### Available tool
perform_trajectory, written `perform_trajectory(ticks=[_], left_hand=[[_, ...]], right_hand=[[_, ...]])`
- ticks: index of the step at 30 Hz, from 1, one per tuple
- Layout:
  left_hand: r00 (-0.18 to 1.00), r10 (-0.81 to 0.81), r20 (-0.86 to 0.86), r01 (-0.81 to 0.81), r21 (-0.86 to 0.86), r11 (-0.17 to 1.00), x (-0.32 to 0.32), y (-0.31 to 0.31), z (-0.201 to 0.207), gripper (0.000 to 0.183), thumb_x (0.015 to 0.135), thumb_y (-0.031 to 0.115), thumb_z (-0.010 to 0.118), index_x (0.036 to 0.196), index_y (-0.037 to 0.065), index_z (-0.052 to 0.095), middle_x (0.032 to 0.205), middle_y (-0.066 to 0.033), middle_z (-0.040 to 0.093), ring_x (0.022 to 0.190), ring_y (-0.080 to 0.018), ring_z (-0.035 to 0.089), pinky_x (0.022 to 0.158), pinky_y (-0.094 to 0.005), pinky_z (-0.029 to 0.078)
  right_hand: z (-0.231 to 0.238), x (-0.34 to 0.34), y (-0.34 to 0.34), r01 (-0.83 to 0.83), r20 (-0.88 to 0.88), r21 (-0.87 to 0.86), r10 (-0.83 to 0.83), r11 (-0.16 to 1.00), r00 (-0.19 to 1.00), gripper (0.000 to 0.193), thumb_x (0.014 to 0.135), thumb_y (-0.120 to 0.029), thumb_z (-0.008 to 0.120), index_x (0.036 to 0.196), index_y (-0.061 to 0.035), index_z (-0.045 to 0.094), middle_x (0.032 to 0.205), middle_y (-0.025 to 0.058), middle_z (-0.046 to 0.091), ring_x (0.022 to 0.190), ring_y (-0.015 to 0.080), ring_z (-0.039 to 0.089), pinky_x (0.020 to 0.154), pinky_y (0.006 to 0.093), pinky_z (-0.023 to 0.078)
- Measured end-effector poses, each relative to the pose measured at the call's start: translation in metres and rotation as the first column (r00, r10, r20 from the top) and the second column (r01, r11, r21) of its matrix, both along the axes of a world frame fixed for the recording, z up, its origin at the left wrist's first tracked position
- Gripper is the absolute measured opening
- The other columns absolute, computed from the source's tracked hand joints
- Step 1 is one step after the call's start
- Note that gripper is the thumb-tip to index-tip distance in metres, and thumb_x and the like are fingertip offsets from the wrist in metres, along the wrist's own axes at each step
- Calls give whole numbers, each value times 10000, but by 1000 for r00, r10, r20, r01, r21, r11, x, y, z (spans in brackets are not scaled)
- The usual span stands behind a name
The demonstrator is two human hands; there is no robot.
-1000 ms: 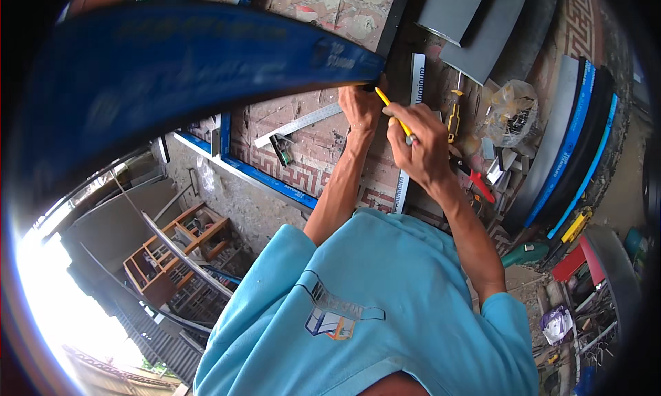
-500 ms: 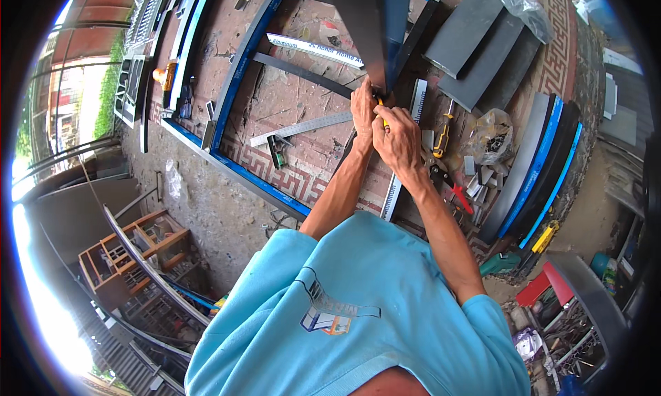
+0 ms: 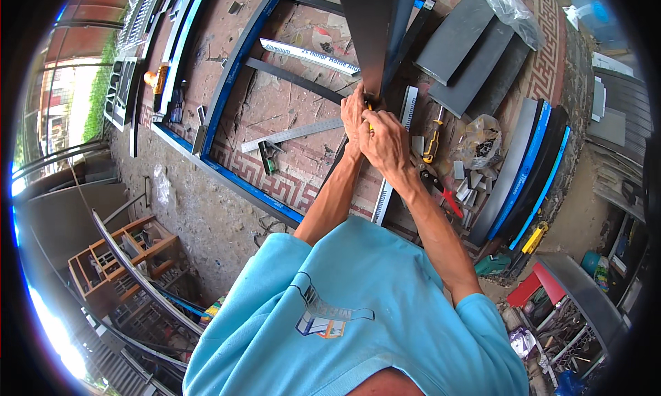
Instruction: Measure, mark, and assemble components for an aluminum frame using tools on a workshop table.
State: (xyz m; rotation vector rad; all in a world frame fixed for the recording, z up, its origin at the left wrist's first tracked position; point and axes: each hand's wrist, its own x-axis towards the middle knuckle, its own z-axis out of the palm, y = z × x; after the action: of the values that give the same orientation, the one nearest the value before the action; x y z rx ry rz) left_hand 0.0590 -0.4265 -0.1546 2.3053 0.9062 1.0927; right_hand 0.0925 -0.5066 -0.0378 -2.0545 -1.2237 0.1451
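Step in hand: judged to be close work on the narrow end of the dark bar point(image 3: 368, 34) with the yellow tool point(image 3: 372, 129).
Next move: likely calls for a steady bar and a controlled tool tip.
Bar position: above the floor frame point(image 3: 238, 57), narrow end at the hands, wide end running out at the top edge.
Bar appearance: straight-edged, dull brown-black face; bluish face along the right side.
Right hand point(image 3: 387, 144): fingers closed around the yellow tool, knuckles against the left hand.
Left hand point(image 3: 352, 117): fingers curled beside the bar's narrow end; a firm grip cannot be confirmed.
Yellow tool: slim, mostly covered by fingers; tip contact cannot be determined.
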Motion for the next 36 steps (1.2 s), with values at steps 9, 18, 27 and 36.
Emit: perform_trajectory(ticks=[9,18,27,36], left_hand=[[1000,-21,13,21,-17,1000,-4,0,-2,596,728,122,624,1281,13,431,906,-118,602,888,-273,578,802,-392,412],[998,23,-51,-13,201,980,-6,2,-6,502,704,202,655,1148,18,510,896,-124,586,866,-301,553,782,-403,400],[840,-513,-174,365,-518,773,-12,-158,117,344,682,254,718,912,41,577,910,-185,609,853,-383,587,762,-463,482],[487,-873,25,819,-361,447,-67,-270,72,438,751,414,707,1009,65,653,918,-152,641,881,-350,609,778,-429,490]], right_hand=[[-2,2,4,-37,6,42,37,998,999,161,810,-106,541,879,4,635,774,170,613,722,326,600,667,399,498],[81,-7,-33,120,-317,167,-62,979,946,188,852,-103,580,990,-2,658,851,123,638,799,233,640,693,320,507],[55,16,-245,625,-560,149,-455,766,692,418,954,-308,518,1298,-74,487,983,51,597,708,93,540,452,219,377],[40,8,-317,657,-41,-364,-716,660,696,851,649,-511,720,1208,77,463,992,278,624,955,419,602,819,467,458]])
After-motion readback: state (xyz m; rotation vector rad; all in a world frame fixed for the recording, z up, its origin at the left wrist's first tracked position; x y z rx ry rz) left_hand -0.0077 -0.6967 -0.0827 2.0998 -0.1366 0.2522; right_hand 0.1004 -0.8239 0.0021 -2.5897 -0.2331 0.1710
